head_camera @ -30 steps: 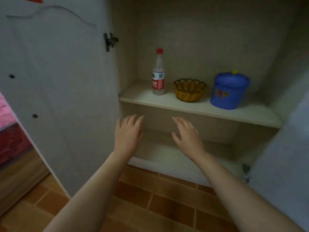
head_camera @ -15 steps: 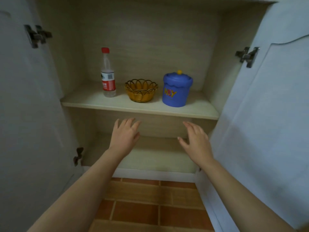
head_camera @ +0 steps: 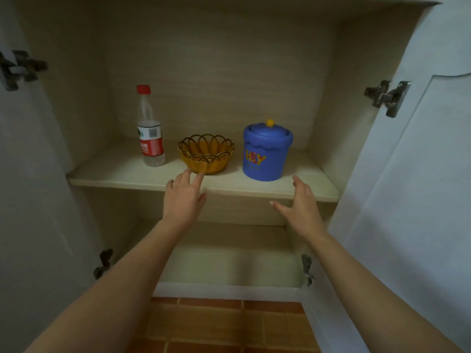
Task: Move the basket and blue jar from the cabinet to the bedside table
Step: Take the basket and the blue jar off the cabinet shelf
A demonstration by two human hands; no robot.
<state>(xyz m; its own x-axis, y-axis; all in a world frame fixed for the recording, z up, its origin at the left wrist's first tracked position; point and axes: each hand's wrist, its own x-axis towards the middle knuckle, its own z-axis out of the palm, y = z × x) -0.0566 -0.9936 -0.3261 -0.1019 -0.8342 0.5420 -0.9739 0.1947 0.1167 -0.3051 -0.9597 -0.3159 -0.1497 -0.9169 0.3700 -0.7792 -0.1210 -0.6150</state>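
Observation:
An amber wire-rimmed basket sits in the middle of the cabinet shelf. To its right stands a blue lidded jar with a yellow knob and coloured letters. My left hand is open, its fingertips just short of the basket's front base. My right hand is open too, thumb spread, just below and right of the jar, apart from it. Both hands hold nothing.
A clear plastic bottle with a red cap and label stands left of the basket. Both white cabinet doors hang open at either side, with metal hinges. A lower compartment lies beneath the shelf, and orange floor tiles below.
Both hands have risen and reached forward to the shelf edge, the left toward the basket, the right toward the jar. The view has come closer to the cabinet.

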